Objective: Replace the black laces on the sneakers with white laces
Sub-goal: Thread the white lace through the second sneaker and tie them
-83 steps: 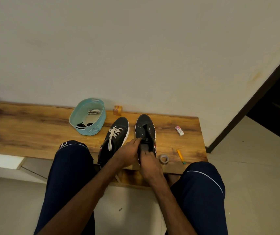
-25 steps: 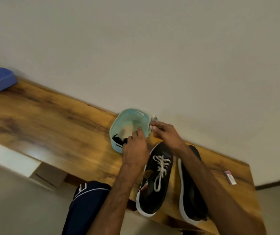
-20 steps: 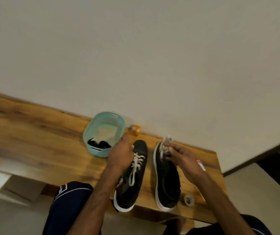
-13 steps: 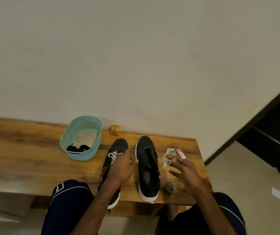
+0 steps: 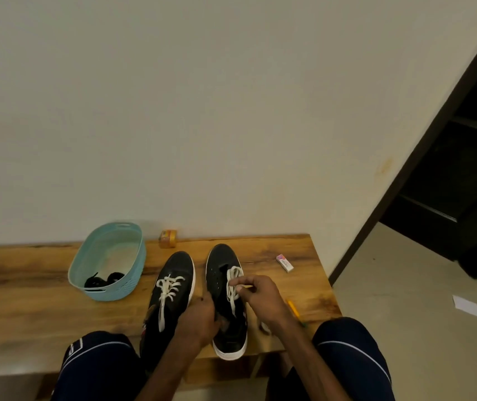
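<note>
Two black sneakers stand side by side on the right half of the wooden surface (image 5: 29,299), toes toward its far edge and heels at its near edge. The laced sneaker (image 5: 173,296) already carries a white lace. On the unlaced sneaker (image 5: 219,273) beside it lies a loose lace (image 5: 234,273), white and bunched, which the right hand (image 5: 260,296) pinches between thumb and forefinger. The left hand (image 5: 199,319) has its fingers curled over that sneaker's collar, gripping it.

A teal basket (image 5: 133,273) sits left of the sneakers, with black laces (image 5: 104,280) inside. A small orange pack (image 5: 168,239) rests at the far edge. An eraser (image 5: 285,262) lies near the right edge; its pink label is too small to read. A yellow pencil (image 5: 293,309) lies by the right wrist.
</note>
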### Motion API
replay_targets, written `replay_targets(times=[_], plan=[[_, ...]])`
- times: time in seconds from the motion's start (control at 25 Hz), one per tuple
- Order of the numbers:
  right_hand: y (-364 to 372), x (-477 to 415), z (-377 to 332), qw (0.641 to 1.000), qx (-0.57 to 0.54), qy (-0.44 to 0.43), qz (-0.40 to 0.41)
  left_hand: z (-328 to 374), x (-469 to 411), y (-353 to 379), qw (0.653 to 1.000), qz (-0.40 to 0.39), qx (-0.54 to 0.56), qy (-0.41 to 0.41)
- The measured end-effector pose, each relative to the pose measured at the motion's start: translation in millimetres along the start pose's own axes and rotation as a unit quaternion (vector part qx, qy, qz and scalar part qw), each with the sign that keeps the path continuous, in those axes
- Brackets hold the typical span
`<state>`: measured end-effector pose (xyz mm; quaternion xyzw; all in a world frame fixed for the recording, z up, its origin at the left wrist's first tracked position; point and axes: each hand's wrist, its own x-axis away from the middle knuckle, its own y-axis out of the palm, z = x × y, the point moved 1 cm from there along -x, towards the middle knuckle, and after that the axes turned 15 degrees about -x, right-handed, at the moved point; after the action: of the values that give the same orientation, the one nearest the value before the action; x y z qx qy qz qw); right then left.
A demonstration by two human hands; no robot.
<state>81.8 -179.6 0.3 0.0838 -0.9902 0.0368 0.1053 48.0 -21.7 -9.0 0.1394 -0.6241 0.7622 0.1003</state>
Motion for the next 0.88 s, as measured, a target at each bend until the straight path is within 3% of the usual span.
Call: replay_targets(times=[0.12,0.24,0.6,0.68,0.84,0.88], plan=[[7,4,-13,0.998,-0.020,-0.054,0.017,0,5,-12,0.988,0.088,0.115,0.044],[17,10,-16,0.995,-0.038,-0.086,0.024,2,12,-18,0.943,0.039,0.324,0.072],[17,18,-9,0.968,-0.208,-0.033,0.135,-7,15,-24,0.902,0.075,0.420,0.068],[18,14,-11,0.944,-0.295,0.027,0.149,-8,15,-25,0.899,0.079,0.427,0.059],[6,6,-22,0.813,-0.555,0.098,0.143,-23,12,-27,0.852,0.100,0.513,-0.036],[0,4,-24,0.801,-0.570,0.094,0.158,-28,9,-29,0.834,0.111,0.538,-0.055]])
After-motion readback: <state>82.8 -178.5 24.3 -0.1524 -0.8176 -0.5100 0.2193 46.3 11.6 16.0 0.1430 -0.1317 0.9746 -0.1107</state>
